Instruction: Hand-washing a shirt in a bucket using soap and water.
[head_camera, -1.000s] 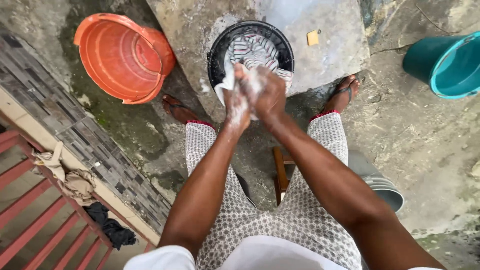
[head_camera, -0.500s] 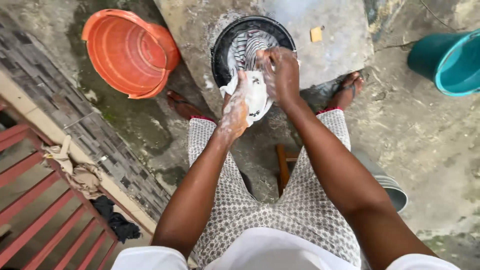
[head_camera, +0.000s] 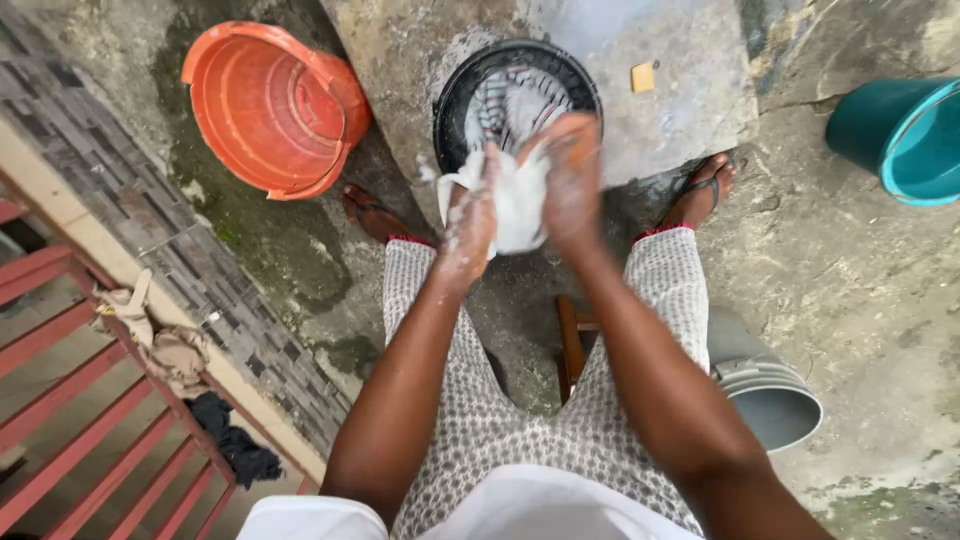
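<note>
My left hand (head_camera: 470, 215) and my right hand (head_camera: 572, 175) both grip a soapy white cloth (head_camera: 517, 200) and press it between them, just over the near rim of a black basin (head_camera: 450, 90). A striped garment (head_camera: 505, 100) lies inside that basin. Both hands are covered in suds, and the right one is blurred. The basin stands on a raised concrete slab (head_camera: 680, 110), where a small yellow soap bar (head_camera: 642, 77) lies to the right.
An orange basin (head_camera: 265, 105) tilts on the ground at the left. A teal bucket (head_camera: 905, 135) is at the right edge, a grey bucket (head_camera: 765, 395) by my right leg. Red railing (head_camera: 90, 400) with rags runs along the lower left. My sandalled feet flank the slab.
My right hand has drawn back from over the basin toward me and closed against the left hand, squeezing the white cloth between them. The view shifted slightly.
</note>
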